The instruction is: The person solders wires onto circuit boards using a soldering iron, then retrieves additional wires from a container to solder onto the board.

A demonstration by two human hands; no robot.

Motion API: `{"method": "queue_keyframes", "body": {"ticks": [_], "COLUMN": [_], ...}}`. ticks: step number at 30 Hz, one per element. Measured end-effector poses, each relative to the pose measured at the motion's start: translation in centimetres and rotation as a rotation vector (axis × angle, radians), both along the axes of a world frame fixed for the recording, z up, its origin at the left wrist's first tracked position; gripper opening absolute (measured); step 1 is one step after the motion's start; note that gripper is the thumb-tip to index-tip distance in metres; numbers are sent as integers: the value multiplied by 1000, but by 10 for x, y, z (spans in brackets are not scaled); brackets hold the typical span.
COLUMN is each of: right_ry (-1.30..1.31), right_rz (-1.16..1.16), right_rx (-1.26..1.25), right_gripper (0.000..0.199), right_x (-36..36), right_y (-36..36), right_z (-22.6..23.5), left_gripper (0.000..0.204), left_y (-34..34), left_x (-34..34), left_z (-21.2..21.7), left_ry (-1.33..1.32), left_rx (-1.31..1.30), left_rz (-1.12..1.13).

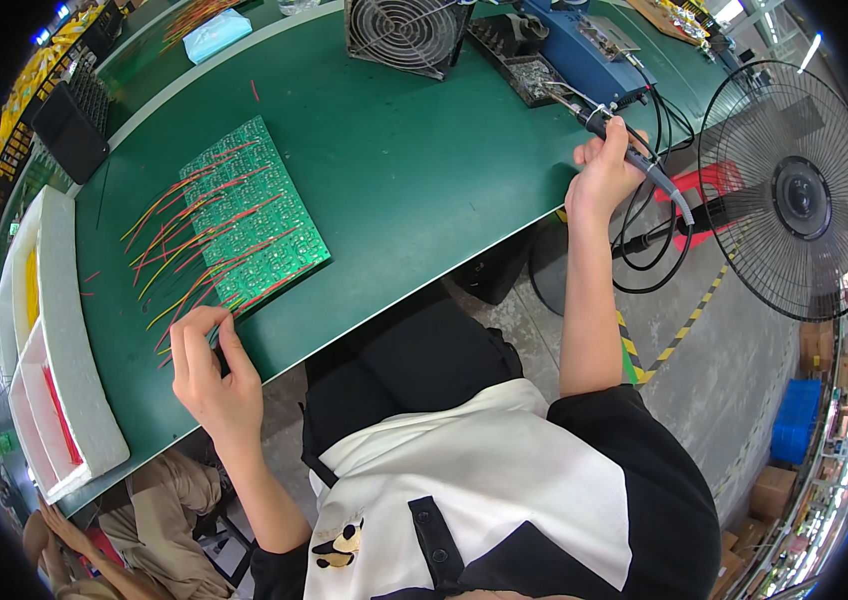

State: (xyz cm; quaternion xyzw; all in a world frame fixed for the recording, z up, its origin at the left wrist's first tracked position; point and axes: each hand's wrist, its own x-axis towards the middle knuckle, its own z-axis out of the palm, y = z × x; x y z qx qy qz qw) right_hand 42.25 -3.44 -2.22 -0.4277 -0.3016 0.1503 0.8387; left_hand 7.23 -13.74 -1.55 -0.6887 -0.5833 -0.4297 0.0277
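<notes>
A green circuit board panel (264,190) lies on the green table with several red and yellow wires (206,235) across it, their loose ends off its left side. At its near corner, my left hand (214,375) has thumb and forefinger pinched on what looks like the end of a red wire (279,287). My right hand (604,170) is wrapped round the dark handle of a soldering iron (656,180), out at the table's right edge. Its tip points at the metal tray of the iron stand (534,80); whether they touch I cannot tell.
Behind the iron stand sits a blue soldering station (579,50), its black cable looping down by my right wrist. A square fume fan (404,35) stands at the back. White foam trays (69,350) line the left edge. A large floor fan (799,195) is close on the right.
</notes>
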Motion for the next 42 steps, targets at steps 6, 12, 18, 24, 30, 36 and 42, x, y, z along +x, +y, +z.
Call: {"method": "queue_keyframes", "body": {"ticks": [6,12,18,24,30,36,42], "right_ry": [-51,16,92,78,50,131,128], "right_rz": [-17,160,503,834,912,989,969], "right_rx": [5,56,-19,-141,-266,-328,-389], "right_gripper": [19,20,19,23,25,21,20], "right_x": [-8,-20,-100,-158,-167,-166,-168], "right_y": [1,-8,-24,-38,-30,-29,-29], "right_z": [0,1,20,24,23,18,19], "left_gripper": [6,11,12,8,11,9,8], "left_y": [-4,-1,1,12,24,38,41], "left_x": [-4,-7,-14,-28,-28,-33,-34], "left_z": [3,2,13,18,19,16,15], "left_ry": [11,-46,-144,-123,-99,-34,32], "left_rx": [-32,-15,-31,-119,-143,-185,-227], "left_rz": [15,-43,-69,-24,-61,-90,-146]}}
